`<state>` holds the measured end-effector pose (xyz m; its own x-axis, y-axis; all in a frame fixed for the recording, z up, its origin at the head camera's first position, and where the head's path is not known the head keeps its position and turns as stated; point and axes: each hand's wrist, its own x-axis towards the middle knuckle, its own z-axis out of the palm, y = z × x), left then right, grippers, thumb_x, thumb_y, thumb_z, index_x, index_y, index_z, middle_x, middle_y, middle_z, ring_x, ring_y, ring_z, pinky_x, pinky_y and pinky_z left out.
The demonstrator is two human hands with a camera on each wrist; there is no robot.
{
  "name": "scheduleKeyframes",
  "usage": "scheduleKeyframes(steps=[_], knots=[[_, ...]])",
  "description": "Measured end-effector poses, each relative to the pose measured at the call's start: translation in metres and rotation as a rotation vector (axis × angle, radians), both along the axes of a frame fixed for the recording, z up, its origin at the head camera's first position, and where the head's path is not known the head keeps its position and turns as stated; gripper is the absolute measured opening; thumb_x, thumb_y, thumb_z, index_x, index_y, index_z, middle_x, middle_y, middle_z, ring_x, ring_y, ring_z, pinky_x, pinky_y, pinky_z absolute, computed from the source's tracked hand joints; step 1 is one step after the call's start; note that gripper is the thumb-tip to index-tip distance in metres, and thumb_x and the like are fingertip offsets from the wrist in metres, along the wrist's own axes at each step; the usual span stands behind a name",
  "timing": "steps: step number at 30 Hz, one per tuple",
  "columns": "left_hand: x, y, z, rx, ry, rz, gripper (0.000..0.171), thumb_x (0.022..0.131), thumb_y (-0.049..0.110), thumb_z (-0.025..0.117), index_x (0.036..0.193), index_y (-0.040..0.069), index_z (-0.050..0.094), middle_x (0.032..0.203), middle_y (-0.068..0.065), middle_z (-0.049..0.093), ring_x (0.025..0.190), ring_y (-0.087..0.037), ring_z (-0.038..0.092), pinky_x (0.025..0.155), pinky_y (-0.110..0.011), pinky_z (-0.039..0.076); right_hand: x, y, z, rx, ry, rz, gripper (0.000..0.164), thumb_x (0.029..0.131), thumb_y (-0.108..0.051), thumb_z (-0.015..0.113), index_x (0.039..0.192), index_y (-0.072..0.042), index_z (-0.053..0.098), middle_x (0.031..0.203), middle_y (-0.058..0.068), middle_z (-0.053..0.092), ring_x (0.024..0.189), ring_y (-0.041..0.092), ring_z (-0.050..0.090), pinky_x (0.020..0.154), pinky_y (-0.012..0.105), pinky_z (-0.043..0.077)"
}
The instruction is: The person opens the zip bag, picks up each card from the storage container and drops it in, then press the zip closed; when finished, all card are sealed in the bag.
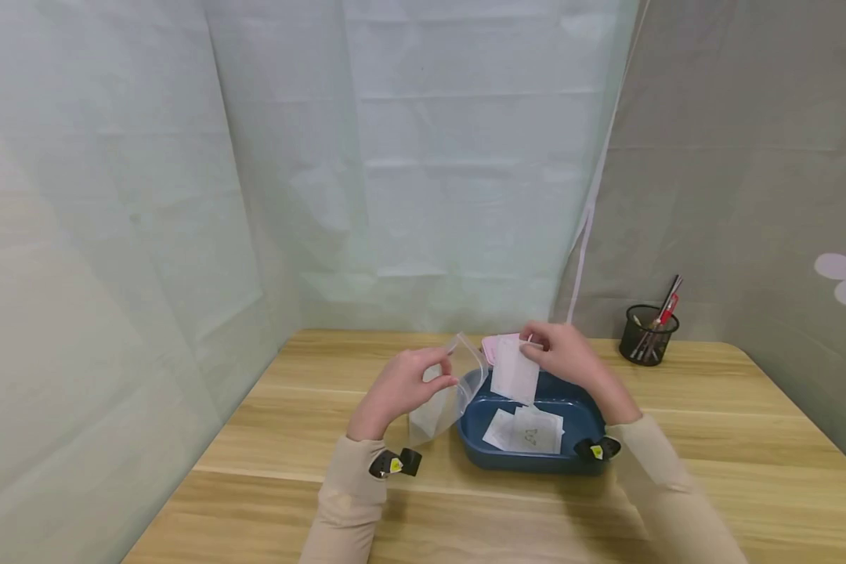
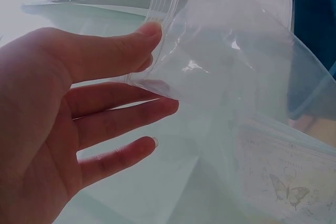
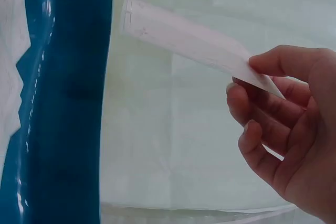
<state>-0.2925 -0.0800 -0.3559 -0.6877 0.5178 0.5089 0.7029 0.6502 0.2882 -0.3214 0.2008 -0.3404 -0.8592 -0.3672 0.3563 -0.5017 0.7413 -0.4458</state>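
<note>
My left hand (image 1: 410,385) pinches the rim of a clear zip bag (image 2: 210,66) between thumb and forefinger, its other fingers spread. Inside the bag lies a pale paper piece with a butterfly print (image 2: 289,182). My right hand (image 1: 560,356) pinches a white paper sheet (image 1: 515,370) by its upper corner, above the blue tray (image 1: 543,464). Several more white paper pieces (image 1: 536,431) lie overlapping in the tray, one with a small dark drawing. In the right wrist view the held sheet (image 3: 184,38) appears nearly edge-on beside the tray.
A pink item (image 1: 490,348) lies behind the tray, partly hidden by the sheet. Toward the back right of the wooden table (image 1: 268,486) stands a black mesh cup (image 1: 646,337) with pens and a red-handled tool. Pale cloth (image 1: 430,172) hangs behind the table.
</note>
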Motion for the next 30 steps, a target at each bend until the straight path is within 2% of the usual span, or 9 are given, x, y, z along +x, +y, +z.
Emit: scheduleKeyframes(steps=[7, 14, 19, 25, 30], knots=[[-0.001, 0.000, -0.002, -0.003, 0.023, 0.006, 0.017, 0.084, 0.026, 0.075, 0.085, 0.017, 0.061, 0.081, 0.002, 0.067, 0.063, -0.010, 0.047, 0.060, -0.020, 0.037, 0.005, -0.004, -0.006, -0.089, -0.033, -0.067, 0.015, 0.093, -0.018, 0.062, 0.104, -0.009, 0.064, 0.068, 0.004, 0.057, 0.059, 0.016, 0.051, 0.055, 0.026, 0.045], [-0.004, -0.002, -0.003, 0.005, 0.052, 0.002, 0.017, 0.084, 0.026, 0.075, 0.084, 0.017, 0.060, 0.079, 0.003, 0.066, 0.062, -0.009, 0.046, 0.060, -0.020, 0.036, 0.011, -0.009, -0.006, -0.213, -0.068, -0.119, 0.017, 0.095, -0.020, 0.059, 0.108, -0.009, 0.062, 0.073, 0.010, 0.063, 0.060, 0.019, 0.054, 0.057, 0.026, 0.049], [-0.004, -0.003, -0.003, 0.004, 0.062, 0.009, 0.017, 0.085, 0.027, 0.074, 0.084, 0.017, 0.061, 0.085, 0.001, 0.070, 0.061, -0.010, 0.046, 0.061, -0.020, 0.036, 0.016, -0.014, -0.005, -0.320, -0.093, -0.110, 0.016, 0.096, -0.017, 0.057, 0.110, -0.008, 0.055, 0.074, 0.013, 0.066, 0.054, 0.019, 0.055, 0.053, 0.025, 0.049], [-0.004, -0.003, -0.004, 0.010, 0.071, 0.019, 0.016, 0.085, 0.026, 0.074, 0.083, 0.017, 0.062, 0.108, -0.006, 0.073, 0.069, -0.015, 0.064, 0.064, -0.022, 0.041, 0.021, -0.017, -0.005, -0.385, -0.110, -0.099, 0.012, 0.096, -0.012, 0.053, 0.106, -0.007, 0.050, 0.068, 0.011, 0.064, 0.053, 0.019, 0.057, 0.057, 0.025, 0.050], [-0.001, -0.003, -0.003, 0.014, 0.090, 0.030, 0.015, 0.085, 0.026, 0.074, 0.083, 0.016, 0.063, 0.104, -0.005, 0.074, 0.078, -0.018, 0.069, 0.066, -0.025, 0.046, 0.027, -0.016, -0.005, -0.385, -0.098, -0.103, 0.011, 0.096, -0.012, 0.054, 0.105, -0.006, 0.051, 0.066, 0.010, 0.065, 0.058, 0.018, 0.062, 0.062, 0.025, 0.050]])
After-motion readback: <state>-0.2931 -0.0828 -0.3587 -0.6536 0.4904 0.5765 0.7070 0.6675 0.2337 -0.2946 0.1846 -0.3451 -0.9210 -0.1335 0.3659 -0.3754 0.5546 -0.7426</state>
